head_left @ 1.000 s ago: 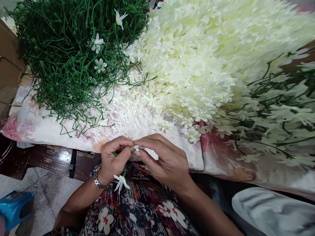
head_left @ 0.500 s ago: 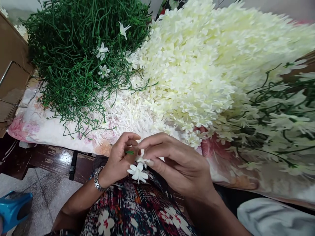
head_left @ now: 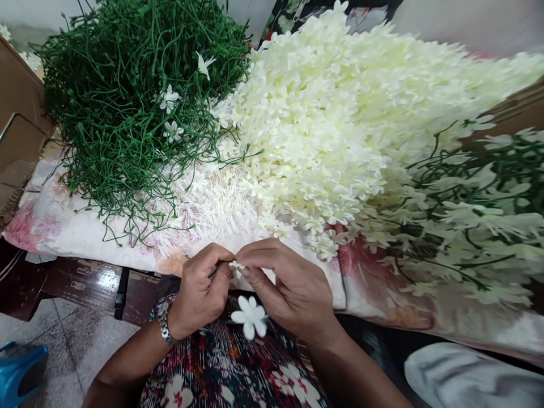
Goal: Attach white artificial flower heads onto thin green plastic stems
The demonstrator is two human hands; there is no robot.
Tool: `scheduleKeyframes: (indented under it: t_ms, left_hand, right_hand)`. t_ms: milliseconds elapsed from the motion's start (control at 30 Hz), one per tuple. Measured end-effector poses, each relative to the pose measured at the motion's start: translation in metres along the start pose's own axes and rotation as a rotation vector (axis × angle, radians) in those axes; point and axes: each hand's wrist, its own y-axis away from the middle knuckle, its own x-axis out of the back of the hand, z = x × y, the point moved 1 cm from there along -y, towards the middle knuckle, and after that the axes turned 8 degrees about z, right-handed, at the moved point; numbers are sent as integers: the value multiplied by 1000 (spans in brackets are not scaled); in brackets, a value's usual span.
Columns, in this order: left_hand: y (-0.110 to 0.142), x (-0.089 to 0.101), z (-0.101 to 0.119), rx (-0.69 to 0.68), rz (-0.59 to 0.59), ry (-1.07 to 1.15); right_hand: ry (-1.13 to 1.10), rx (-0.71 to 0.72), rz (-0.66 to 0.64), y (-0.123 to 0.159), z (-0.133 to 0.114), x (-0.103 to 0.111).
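My left hand [head_left: 203, 289], with a metal watch on its wrist, is closed in a pinch in front of my lap. Its fingers close on a flower stem that they mostly cover. Against its fingertips, my right hand [head_left: 291, 289] pinches a small white artificial flower [head_left: 236, 265]. Just below the hands hangs an open white blossom [head_left: 250, 318]; how it joins the stem is hidden. Beyond the hands lie loose white stamens [head_left: 212, 212], a heap of green plastic stems [head_left: 127, 113] and a big pile of cream-white petals [head_left: 314, 130].
Finished-looking white flowers on green stems [head_left: 476, 221] lie at the right. A floral cloth [head_left: 89, 238] covers the work surface. A cardboard box [head_left: 19, 90] with a bent wire stands at the left edge. On the floor at lower left is a blue plastic object [head_left: 21, 374].
My fingertips have drawn together, and the small flower between them is now more covered. The lower blossom has swung down and right, facing up. The green tip in my left hand is hidden.
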Motion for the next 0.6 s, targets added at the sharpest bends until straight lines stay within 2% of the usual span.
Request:
scheduleKeyframes:
  t_ms: [67, 233, 433, 600]
  left_hand:
    - [-1, 1, -1, 2, 22, 35]
    - [-1, 5, -5, 48, 74, 152]
    - [1, 6, -7, -5, 36, 163]
    - [0, 8, -6, -23, 31, 144]
  right_hand:
    - [-7, -9, 3, 1, 1, -1]
    - [-48, -43, 116, 4, 5, 3]
    - [6, -5, 21, 4, 3, 4]
    - [18, 34, -4, 2, 2, 3]
